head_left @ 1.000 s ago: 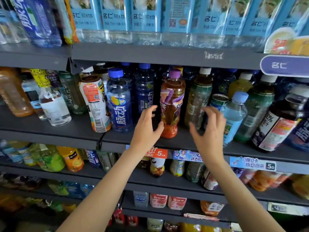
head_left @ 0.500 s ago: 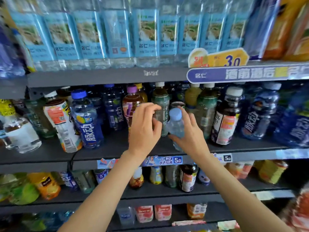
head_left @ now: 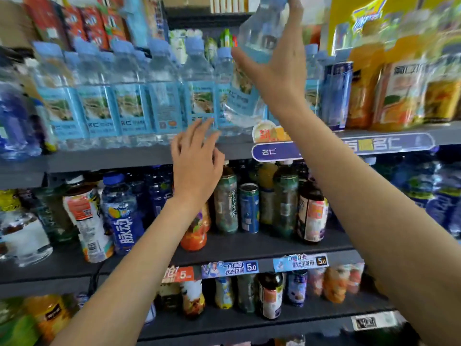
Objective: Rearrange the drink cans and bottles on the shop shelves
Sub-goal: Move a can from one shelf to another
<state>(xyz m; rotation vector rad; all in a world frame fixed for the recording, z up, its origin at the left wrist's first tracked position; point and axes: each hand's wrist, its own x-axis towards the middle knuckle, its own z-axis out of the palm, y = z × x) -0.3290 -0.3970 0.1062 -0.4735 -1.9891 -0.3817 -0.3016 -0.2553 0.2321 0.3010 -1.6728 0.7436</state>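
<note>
The right hand grips a clear water bottle with a blue label, held tilted high in front of the row of matching water bottles on the upper shelf. The left hand hovers lower left at that shelf's edge, fingers spread and loosely bent, holding nothing.

Bright even light; motion blur, edges warped, smeared.

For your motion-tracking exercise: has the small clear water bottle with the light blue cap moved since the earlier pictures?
Yes. The right hand grips the water bottle and has lifted it from the middle shelf, beside the blue can, up to the row of water bottles above.
</note>
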